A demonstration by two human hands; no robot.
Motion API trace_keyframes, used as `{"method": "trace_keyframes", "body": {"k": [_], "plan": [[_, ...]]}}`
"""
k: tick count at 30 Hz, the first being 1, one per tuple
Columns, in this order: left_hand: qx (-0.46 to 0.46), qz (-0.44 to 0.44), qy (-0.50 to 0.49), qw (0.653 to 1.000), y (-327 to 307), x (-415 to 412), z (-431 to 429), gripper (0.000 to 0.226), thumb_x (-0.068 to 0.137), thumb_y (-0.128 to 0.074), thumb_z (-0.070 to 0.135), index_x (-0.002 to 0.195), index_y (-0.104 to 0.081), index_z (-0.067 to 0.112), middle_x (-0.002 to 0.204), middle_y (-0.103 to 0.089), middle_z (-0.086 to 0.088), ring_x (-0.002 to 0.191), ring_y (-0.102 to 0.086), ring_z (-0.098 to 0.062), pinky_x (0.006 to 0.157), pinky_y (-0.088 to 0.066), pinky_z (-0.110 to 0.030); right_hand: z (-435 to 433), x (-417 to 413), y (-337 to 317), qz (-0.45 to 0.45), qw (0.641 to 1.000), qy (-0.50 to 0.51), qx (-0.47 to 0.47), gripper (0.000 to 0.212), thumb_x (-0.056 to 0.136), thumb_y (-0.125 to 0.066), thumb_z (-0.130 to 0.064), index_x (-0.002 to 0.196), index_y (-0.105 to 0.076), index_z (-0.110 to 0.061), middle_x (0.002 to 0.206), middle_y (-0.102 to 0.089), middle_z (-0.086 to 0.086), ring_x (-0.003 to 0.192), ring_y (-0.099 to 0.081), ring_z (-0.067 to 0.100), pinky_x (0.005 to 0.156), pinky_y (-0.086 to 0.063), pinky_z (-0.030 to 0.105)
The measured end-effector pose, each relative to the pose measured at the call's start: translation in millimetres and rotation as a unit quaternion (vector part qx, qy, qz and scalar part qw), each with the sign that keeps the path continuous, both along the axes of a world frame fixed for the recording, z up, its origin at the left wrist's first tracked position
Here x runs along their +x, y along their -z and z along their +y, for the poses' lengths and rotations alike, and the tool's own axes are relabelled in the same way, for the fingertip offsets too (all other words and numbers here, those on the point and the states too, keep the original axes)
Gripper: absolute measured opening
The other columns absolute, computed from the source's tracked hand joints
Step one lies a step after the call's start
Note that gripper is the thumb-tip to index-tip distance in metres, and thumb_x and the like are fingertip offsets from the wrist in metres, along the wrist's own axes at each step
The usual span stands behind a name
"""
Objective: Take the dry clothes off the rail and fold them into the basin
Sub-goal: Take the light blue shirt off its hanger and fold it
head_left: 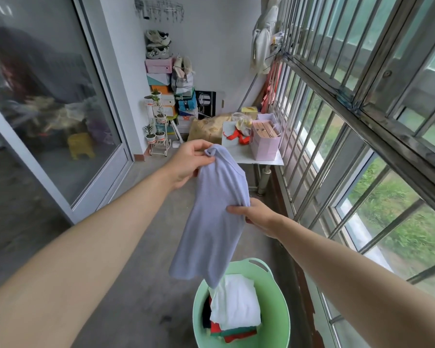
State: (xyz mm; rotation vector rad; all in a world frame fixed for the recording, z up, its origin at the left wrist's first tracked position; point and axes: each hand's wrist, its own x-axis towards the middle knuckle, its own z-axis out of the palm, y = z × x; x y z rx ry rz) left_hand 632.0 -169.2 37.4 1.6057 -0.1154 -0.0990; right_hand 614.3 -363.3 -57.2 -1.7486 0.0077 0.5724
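The person is holding a pale lilac garment (211,222) up in the air with both hands, over the green basin (274,295) that is standing on the concrete floor (146,272). The left hand (189,163) is pinching a bunched top corner, thumb and fingers curling round the cloth. The right hand (258,217) is gripping the side edge lower down, on the side nearer the window bars (312,136). The garment's long axis is running from the left hand, high and farthest from the body, down and back toward the person. Its loose hem is dangling over the far-left part of the basin; whether it is touching the clothes inside I cannot tell. In the basin a folded white piece (236,305) is lying on top of red and dark ones. The fold looks unfinished, since most of the length is hanging free. The right hand is sitting lower and nearer the basin, so it is probably the one to gather the cloth before it goes down onto the pile below.
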Motion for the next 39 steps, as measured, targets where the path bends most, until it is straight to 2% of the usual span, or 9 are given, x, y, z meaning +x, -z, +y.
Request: {"method": "trace_keyframes", "body": {"k": [7,9,13,18,23,27,31,36,39], "plan": [[-0.143,0.012,-0.096,0.985,-5,4,25,0.021,0.090,-0.052,-0.006,0.098,-0.059,0.013,0.096,-0.061,-0.006,0.087,-0.059,-0.016,0.083,-0.050,-0.031,11,3,-30,0.068,0.992,-0.019,0.106,0.024,0.091,-0.060,-0.022,0.114,-0.060,-0.016,0.111,-0.069,0.003,0.102,-0.065,0.020,0.096,-0.049,0.037],[-0.225,0.013,-0.088,0.970,-6,9,36,0.018,0.093,-0.055,0.014,0.109,-0.059,0.010,0.111,-0.064,-0.012,0.100,-0.062,-0.023,0.095,-0.048,-0.037,17,7,-47,0.085,0.986,-0.011,0.142,0.017,0.093,-0.057,-0.022,0.107,-0.062,-0.015,0.106,-0.069,0.004,0.097,-0.066,0.021,0.090,-0.051,0.034],[-0.221,0.174,0.019,0.960,38,-9,26,0.065,0.085,-0.035,0.069,0.121,-0.061,0.022,0.122,-0.066,-0.006,0.111,-0.063,-0.021,0.096,-0.046,-0.039,24,17,-66,0.095,0.982,0.014,0.161,0.025,0.094,-0.057,-0.027,0.113,-0.061,-0.012,0.108,-0.068,0.005,0.100,-0.064,0.022,0.087,-0.051,0.033],[-0.076,0.233,0.077,0.966,86,-25,9,0.059,0.075,-0.071,0.021,0.130,-0.053,0.008,0.115,-0.067,-0.009,0.100,-0.065,-0.023,0.093,-0.047,-0.040,10,22,-49,0.093,0.992,0.067,0.056,0.035,0.098,-0.050,-0.029,0.129,-0.046,-0.014,0.116,-0.058,0.009,0.099,-0.059,0.023,0.090,-0.048,0.039],[0.020,0.217,-0.020,0.976,90,-18,8,0.062,0.090,-0.057,0.002,0.143,-0.033,0.022,0.130,-0.046,-0.007,0.108,-0.056,-0.022,0.092,-0.046,-0.031,1,13,-25,0.158,0.981,0.089,-0.065,0.021,0.097,-0.046,-0.039,0.109,-0.048,-0.023,0.101,-0.058,0.005,0.092,-0.057,0.024,0.092,-0.045,0.039],[0.098,0.119,-0.006,0.988,91,-16,7,0.042,0.092,-0.048,-0.002,0.126,-0.055,0.022,0.129,-0.052,-0.001,0.111,-0.052,-0.013,0.091,-0.041,-0.020,-4,10,-12,0.202,0.978,0.028,-0.052,0.046,0.085,-0.059,-0.053,0.113,-0.059,-0.018,0.098,-0.065,0.003,0.081,-0.061,0.021,0.102,-0.040,0.040],[0.145,0.100,-0.050,0.983,94,-16,8,0.032,0.091,-0.044,-0.005,0.106,-0.066,0.013,0.112,-0.062,-0.006,0.105,-0.052,-0.013,0.089,-0.038,-0.022,-3,14,-1,0.138,0.990,0.030,0.029,0.106,0.078,-0.073,-0.005,0.151,-0.002,-0.035,0.129,-0.057,0.010,0.102,-0.063,0.025,0.094,-0.049,0.040],[0.169,0.150,-0.044,0.973,97,-12,23,0.048,0.078,-0.071,0.000,0.123,-0.059,0.006,0.126,-0.059,-0.009,0.116,-0.055,-0.020,0.101,-0.043,-0.028,9,12,2,0.007,0.996,-0.046,-0.071,0.055,0.087,-0.058,0.003,0.138,-0.048,-0.014,0.126,-0.060,0.012,0.099,-0.056,0.016,0.095,-0.048,0.034],[0.286,0.144,0.002,0.947,99,-13,23,0.070,0.069,-0.080,0.005,0.133,-0.051,0.009,0.131,-0.053,-0.004,0.124,-0.049,-0.019,0.101,-0.040,-0.028,18,13,3,-0.078,0.977,-0.075,-0.182,0.030,0.084,-0.057,0.001,0.112,-0.064,0.002,0.095,-0.064,0.022,0.084,-0.052,0.016,0.070,-0.045,0.028]]}}
